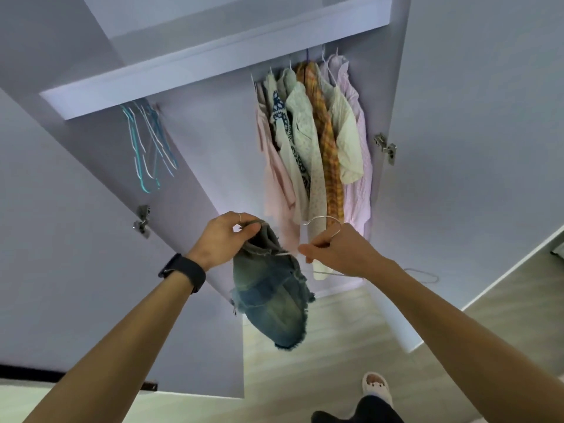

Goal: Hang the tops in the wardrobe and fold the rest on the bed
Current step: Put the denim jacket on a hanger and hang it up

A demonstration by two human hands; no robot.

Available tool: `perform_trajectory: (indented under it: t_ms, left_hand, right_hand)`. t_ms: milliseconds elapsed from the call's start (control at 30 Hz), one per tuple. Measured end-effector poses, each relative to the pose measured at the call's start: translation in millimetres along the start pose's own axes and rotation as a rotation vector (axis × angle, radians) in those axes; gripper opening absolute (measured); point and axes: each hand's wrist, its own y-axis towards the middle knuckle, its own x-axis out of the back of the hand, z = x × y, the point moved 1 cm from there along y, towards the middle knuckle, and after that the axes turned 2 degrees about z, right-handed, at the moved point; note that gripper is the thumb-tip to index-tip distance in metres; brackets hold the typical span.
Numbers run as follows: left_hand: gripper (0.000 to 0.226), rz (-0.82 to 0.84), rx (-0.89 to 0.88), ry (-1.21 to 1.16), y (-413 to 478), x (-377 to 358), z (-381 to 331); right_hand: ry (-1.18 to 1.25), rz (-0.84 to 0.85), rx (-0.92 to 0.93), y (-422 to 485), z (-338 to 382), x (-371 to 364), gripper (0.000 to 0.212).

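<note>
- Several empty hangers (149,141), teal and white, hang in a bunch from the rail at the left of the wardrobe (213,129), under its shelf (183,74).
- A metal hinge (142,222) sits on the edge of the open left door (76,239).
- The left wrist wears a dark watch (183,271).
- The left hand (222,239) is raised in front of the wardrobe. Its thumb and curled fingers pinch the top edge of the denim (268,300), and one finger bears a ring.
- The denim, a faded blue garment with frayed edges, hangs down from that grip, in mid-air between the two hands and in front of the wardrobe's lower part. It is not on the rail.
- A thin wire hanger (323,222) is held just beside the denim. Its hook points up, and one arm reaches left to touch the denim's upper part.
- The right hand (338,251) grasps the hanger below the hook, with its fingers curled round the wire.
- Behind both hands, a row of tops (314,148) hangs on the rail at the right. It includes pale pink, navy-patterned, floral, orange check, cream and pink-striped pieces, pressed close together.
- A second hinge (386,148) shows on the right door (457,148).
- Below, a foot in a pale slipper (377,387) stands on the light wood floor (335,346).
</note>
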Motion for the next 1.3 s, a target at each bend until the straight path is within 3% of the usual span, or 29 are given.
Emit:
perform_trajectory:
  t_ms: [167,267,300,433,567,667,800,833,900,1000,1100,1200,1300]
  left_hand:
    - [0.013,-0.005,-0.068,0.08,-4,-17,-6]
    - [0.016,-0.05,-0.047,0.074,-7,-17,-4]
    - [0.017,-0.057,-0.039,0.078,-9,-18,-5]
    - [0.022,0.108,-0.053,0.094,-21,-35,-14]
    - [0.027,0.362,-0.075,0.316,-21,-26,-13]
    - [0.024,0.255,-0.143,0.347,-21,-28,-10]
    - [0.023,0.019,-0.133,0.32,-17,-18,-4]
    - [0.022,-0.044,-0.138,0.332,-16,-13,-3]
    - [0.022,-0.166,-0.156,0.35,-15,-2,-6]
    - [0.023,-0.297,-0.189,0.36,-11,20,-18]
    - [0.025,-0.389,-0.192,0.306,-6,43,-28]
    - [0.027,-0.432,-0.191,0.256,-7,62,-35]
    - [0.027,-0.449,-0.17,0.26,-14,78,-34]
  right_hand:
    - [0.15,0.125,0.063,17,19,-8,0.028]
    - [0.054,0.319,0.089,20,27,-14,0.029]
    - [0.052,0.315,0.089,22,27,-15,0.029]
    - [0.279,0.062,-0.003,25,17,-22,0.029]
    - [0.355,0.032,-0.015,23,11,-26,0.025]
    - [0.236,-0.054,0.012,30,10,-17,0.027]
    - [-0.042,-0.596,0.243,24,9,-1,0.023]
    - [-0.075,-0.659,0.283,18,6,0,0.021]
    - [-0.053,-0.544,0.224,9,-9,-5,0.017]
    - [-0.122,-0.158,-0.056,7,-36,-36,0.014]
    - [-0.168,0.063,-0.158,21,-44,-74,0.04]
    - [-0.213,0.058,-0.107,49,-27,-94,0.045]
    - [-0.299,-0.051,-0.035,76,-7,-97,0.024]
